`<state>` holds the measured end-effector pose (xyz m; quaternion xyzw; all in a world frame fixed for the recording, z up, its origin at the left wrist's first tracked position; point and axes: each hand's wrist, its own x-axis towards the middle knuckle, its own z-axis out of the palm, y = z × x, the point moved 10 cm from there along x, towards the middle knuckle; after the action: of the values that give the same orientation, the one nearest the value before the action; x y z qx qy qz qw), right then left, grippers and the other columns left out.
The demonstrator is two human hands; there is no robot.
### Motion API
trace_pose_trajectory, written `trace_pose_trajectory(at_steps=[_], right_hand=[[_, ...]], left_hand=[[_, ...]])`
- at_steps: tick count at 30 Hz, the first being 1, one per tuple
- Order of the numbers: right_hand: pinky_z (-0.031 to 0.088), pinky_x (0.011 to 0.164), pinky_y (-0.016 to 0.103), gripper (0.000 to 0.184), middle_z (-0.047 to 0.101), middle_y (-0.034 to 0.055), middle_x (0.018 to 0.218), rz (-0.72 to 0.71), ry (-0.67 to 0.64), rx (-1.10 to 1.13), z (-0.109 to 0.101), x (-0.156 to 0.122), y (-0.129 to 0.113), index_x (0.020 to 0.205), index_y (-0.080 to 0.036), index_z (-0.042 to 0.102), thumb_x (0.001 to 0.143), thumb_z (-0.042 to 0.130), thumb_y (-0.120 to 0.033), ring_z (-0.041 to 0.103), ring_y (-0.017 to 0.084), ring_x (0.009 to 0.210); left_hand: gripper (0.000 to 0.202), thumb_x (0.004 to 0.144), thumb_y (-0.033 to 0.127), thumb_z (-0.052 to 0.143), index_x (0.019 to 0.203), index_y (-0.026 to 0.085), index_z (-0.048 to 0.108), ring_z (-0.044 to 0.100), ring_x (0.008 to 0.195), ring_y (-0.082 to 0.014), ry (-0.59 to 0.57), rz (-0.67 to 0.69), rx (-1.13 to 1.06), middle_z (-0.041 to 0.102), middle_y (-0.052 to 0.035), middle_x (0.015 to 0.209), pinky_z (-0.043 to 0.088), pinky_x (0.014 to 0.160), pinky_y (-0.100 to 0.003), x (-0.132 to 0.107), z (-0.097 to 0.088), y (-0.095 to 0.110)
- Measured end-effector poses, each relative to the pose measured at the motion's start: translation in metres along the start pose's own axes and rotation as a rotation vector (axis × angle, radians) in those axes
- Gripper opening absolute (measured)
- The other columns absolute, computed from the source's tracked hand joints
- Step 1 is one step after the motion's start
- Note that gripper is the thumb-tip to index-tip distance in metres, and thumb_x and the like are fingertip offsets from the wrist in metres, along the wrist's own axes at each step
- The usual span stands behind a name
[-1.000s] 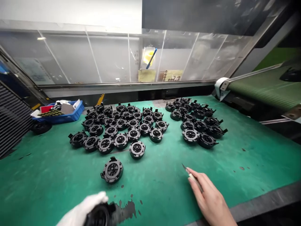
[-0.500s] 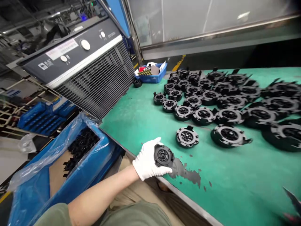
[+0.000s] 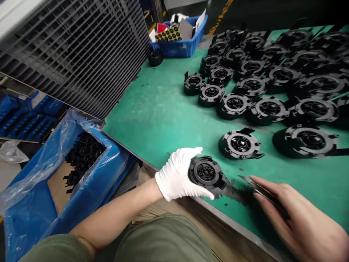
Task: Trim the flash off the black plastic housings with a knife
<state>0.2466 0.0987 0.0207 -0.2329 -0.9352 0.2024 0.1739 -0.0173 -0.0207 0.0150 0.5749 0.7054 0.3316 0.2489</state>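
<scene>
My left hand [image 3: 178,174], in a white glove, curves its thumb and fingers round the side of a round black plastic housing [image 3: 206,171]. The housing's ribbed face is turned up, over a dark worn patch [image 3: 234,196] at the table's front edge. My bare right hand [image 3: 291,213] closes on a slim knife [image 3: 249,181], whose pointed metal blade reaches left toward the housing without touching it. Most of its handle is hidden by my fingers. Beyond the knife stands another round black housing [image 3: 240,143] with projecting tabs.
Several more black housings [image 3: 268,108] stand in rows across the green tabletop [image 3: 163,105]. At the back is a blue bin [image 3: 177,49] of mixed items, near a large grilled unit [image 3: 81,47]. Left and below, a plastic-lined blue crate [image 3: 32,203] contains black parts.
My right hand with the knife has come in from the lower right, close to the housing. The view has tilted down and nearer. My left hand keeps its hold; the housing appears turned.
</scene>
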Motion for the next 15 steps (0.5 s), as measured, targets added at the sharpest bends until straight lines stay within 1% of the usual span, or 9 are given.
trace_pose_trajectory(at_steps=[1, 3, 5, 6, 7, 9, 12, 14, 15], right_hand=[[0.073, 0.086, 0.039, 0.048, 0.084, 0.0073, 0.120, -0.024, -0.021, -0.007, 0.001, 0.006, -0.007, 0.167, -0.036, 0.062, 0.120, 0.059, -0.049, 0.086, 0.028, 0.097], [0.072, 0.090, 0.038, 0.047, 0.084, 0.0070, 0.119, -0.061, -0.040, -0.037, 0.000, 0.016, -0.017, 0.165, -0.033, 0.062, 0.121, 0.058, -0.050, 0.085, 0.026, 0.093], [0.072, 0.092, 0.038, 0.045, 0.085, 0.0073, 0.120, -0.073, -0.029, -0.080, -0.005, 0.023, -0.023, 0.161, -0.031, 0.065, 0.122, 0.056, -0.052, 0.085, 0.025, 0.091], [0.071, 0.092, 0.037, 0.044, 0.086, 0.0076, 0.121, -0.075, -0.027, -0.097, -0.006, 0.026, -0.025, 0.159, -0.030, 0.066, 0.123, 0.056, -0.052, 0.085, 0.025, 0.091], [0.071, 0.091, 0.037, 0.043, 0.086, 0.0076, 0.121, -0.074, -0.031, -0.112, -0.007, 0.028, -0.027, 0.157, -0.030, 0.067, 0.122, 0.056, -0.052, 0.085, 0.024, 0.090], [0.070, 0.088, 0.036, 0.040, 0.086, 0.0071, 0.120, -0.075, -0.050, -0.132, -0.007, 0.031, -0.031, 0.155, -0.031, 0.070, 0.122, 0.058, -0.051, 0.084, 0.024, 0.089], [0.069, 0.087, 0.035, 0.037, 0.086, 0.0061, 0.120, -0.088, -0.080, -0.120, -0.005, 0.033, -0.037, 0.153, -0.032, 0.071, 0.121, 0.061, -0.048, 0.084, 0.023, 0.091], [0.067, 0.087, 0.032, 0.036, 0.085, 0.0056, 0.122, -0.106, -0.079, -0.089, -0.006, 0.036, -0.043, 0.154, -0.032, 0.071, 0.121, 0.062, -0.045, 0.084, 0.022, 0.095], [0.066, 0.085, 0.031, 0.036, 0.085, 0.0052, 0.122, -0.114, -0.077, -0.078, -0.006, 0.037, -0.045, 0.154, -0.033, 0.071, 0.121, 0.063, -0.042, 0.084, 0.020, 0.096]], left_hand=[[0.140, 0.064, 0.091, 0.106, 0.174, 0.019, 0.056, 0.072, 0.155, -0.0510, 0.034, -0.011, 0.006, 0.075, -0.0246, 0.159, 0.059, 0.136, -0.070, 0.001, 0.003, 0.003], [0.124, 0.061, 0.092, 0.105, 0.156, 0.022, 0.070, 0.078, 0.145, -0.0506, 0.041, -0.003, -0.002, 0.081, -0.0212, 0.148, 0.064, 0.129, -0.067, 0.008, 0.007, 0.011], [0.101, 0.064, 0.090, 0.104, 0.137, 0.024, 0.079, 0.084, 0.131, -0.0471, -0.019, 0.026, -0.025, 0.086, -0.0168, 0.135, 0.069, 0.121, -0.063, 0.019, 0.009, 0.018], [0.094, 0.067, 0.089, 0.103, 0.131, 0.024, 0.080, 0.086, 0.126, -0.0453, -0.058, 0.044, -0.038, 0.087, -0.0154, 0.131, 0.070, 0.118, -0.061, 0.024, 0.008, 0.020], [0.091, 0.070, 0.087, 0.102, 0.131, 0.024, 0.080, 0.087, 0.124, -0.0440, -0.098, 0.064, -0.053, 0.088, -0.0151, 0.129, 0.070, 0.117, -0.059, 0.027, 0.006, 0.021], [0.093, 0.076, 0.086, 0.099, 0.139, 0.021, 0.079, 0.088, 0.125, -0.0430, -0.174, 0.118, -0.086, 0.089, -0.0160, 0.132, 0.069, 0.119, -0.058, 0.031, 0.004, 0.020], [0.104, 0.080, 0.087, 0.097, 0.155, 0.019, 0.073, 0.085, 0.136, -0.0438, -0.259, 0.220, -0.140, 0.087, -0.0182, 0.144, 0.067, 0.125, -0.058, 0.029, 0.005, 0.016], [0.103, 0.085, 0.085, 0.095, 0.160, 0.019, 0.071, 0.082, 0.145, -0.0438, -0.289, 0.281, -0.162, 0.084, -0.0196, 0.153, 0.064, 0.129, -0.057, 0.026, 0.006, 0.015], [0.100, 0.088, 0.083, 0.093, 0.161, 0.019, 0.072, 0.079, 0.148, -0.0438, -0.293, 0.310, -0.163, 0.081, -0.0207, 0.158, 0.063, 0.132, -0.057, 0.024, 0.005, 0.015]])
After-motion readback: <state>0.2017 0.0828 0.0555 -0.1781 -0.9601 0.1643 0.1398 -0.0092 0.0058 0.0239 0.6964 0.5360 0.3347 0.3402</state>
